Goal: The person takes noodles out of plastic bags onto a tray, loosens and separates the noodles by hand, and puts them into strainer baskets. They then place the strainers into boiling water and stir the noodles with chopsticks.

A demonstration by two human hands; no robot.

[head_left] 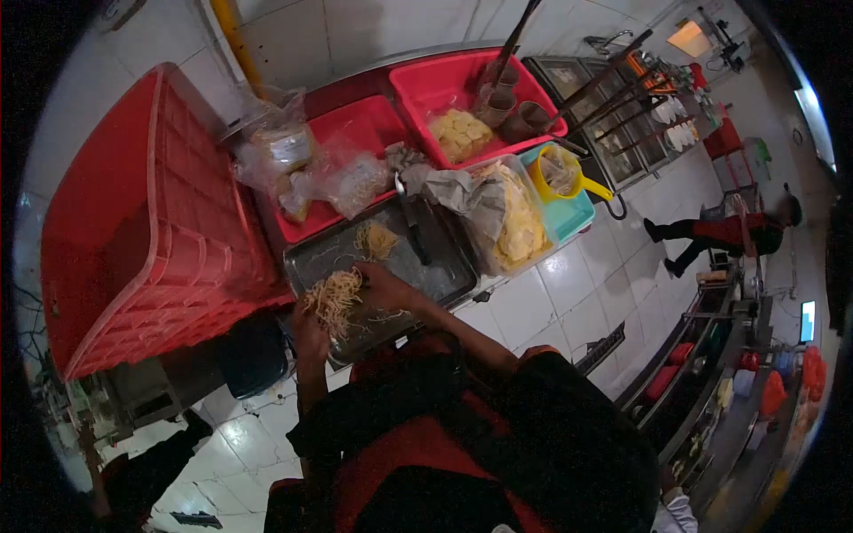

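My left hand grips a loose bundle of pale noodles over the near left part of a dark metal tray. From the other side my right hand closes its fingers on the same bundle, partly hidden by the strands. A few loose strands hang below it. Farther back on the tray lies a small heap of noodles, apart from both hands. A long tool with a dark handle rests across the tray to the right of that heap.
A tall red crate stands at left. Behind the tray are a red tub with bagged food and another red tub. At right sit a clear bin of yellowish food and a yellow dipper. Other people stand at far right and lower left.
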